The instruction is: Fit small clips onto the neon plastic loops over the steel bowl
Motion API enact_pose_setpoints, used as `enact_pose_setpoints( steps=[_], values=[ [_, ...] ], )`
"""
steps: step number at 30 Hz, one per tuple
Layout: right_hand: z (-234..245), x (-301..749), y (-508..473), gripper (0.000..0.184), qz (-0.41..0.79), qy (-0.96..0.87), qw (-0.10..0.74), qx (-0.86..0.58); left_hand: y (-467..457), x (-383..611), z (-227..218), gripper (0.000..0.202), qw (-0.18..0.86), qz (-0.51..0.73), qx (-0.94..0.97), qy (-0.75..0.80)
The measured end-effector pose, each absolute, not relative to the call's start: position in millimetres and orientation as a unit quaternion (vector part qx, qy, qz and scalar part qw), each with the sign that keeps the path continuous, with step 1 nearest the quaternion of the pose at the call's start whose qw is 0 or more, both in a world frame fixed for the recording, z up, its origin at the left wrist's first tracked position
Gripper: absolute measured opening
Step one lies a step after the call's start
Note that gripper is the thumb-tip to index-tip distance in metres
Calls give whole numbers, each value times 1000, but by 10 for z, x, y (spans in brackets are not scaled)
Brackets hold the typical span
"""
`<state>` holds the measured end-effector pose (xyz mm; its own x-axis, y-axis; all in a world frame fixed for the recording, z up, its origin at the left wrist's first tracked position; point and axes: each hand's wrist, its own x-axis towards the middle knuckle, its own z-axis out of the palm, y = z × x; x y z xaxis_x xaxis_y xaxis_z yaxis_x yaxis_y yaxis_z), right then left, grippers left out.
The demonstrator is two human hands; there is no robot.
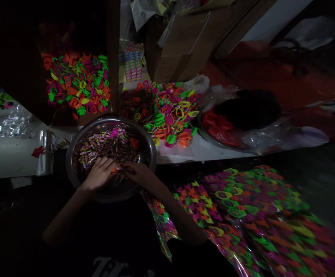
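Observation:
Both hands are over a round metal basin (72,173) that holds many small wrapped candies (98,144). My left hand (102,171) is closed around a small orange plastic piece (114,169), which looks like a toy watch and is mostly covered by the fingers. Close against it, my right hand (135,173) has its fingertips pinched together. A small pale pinkish spot shows at those fingertips, too small and dark to name. Among the candies lie a magenta piece (114,132) and another orange piece (134,143).
A cardboard box (114,65) of bright plastic toy watches (80,86) stands behind the basin. More watches (170,111) are piled on the white table (14,157). Filled clear packs (236,200) lie at right. A plastic roll (42,154) sits left; a large carton (181,50) is behind.

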<state>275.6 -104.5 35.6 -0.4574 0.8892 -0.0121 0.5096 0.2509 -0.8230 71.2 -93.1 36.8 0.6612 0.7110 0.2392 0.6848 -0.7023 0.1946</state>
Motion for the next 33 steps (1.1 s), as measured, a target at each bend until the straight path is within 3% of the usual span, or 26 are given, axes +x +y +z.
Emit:
enact_pose_setpoints(
  steps=[14,18,21,23,25,29,33],
  values=[
    [475,2887,-1124,20,392,-787,184,-440,-983,854,304,22,83,168,904,383],
    [545,3042,-1093,19,431,-789,154,-410,-911,884,392,20,231,113,894,367],
    [591,3323,-1014,19,488,-781,120,-370,-741,829,417,44,379,39,874,302],
    [609,3543,-935,19,516,-758,129,-376,-569,803,375,44,408,35,860,303],
    [600,3730,-846,27,495,-707,209,-460,-382,836,280,35,359,75,860,355],
    [472,3884,-704,40,281,-540,445,-657,-60,1101,3,31,147,96,907,383],
    [266,3823,-673,35,269,-570,458,-627,194,1391,-221,41,20,33,946,321]
  ],
)
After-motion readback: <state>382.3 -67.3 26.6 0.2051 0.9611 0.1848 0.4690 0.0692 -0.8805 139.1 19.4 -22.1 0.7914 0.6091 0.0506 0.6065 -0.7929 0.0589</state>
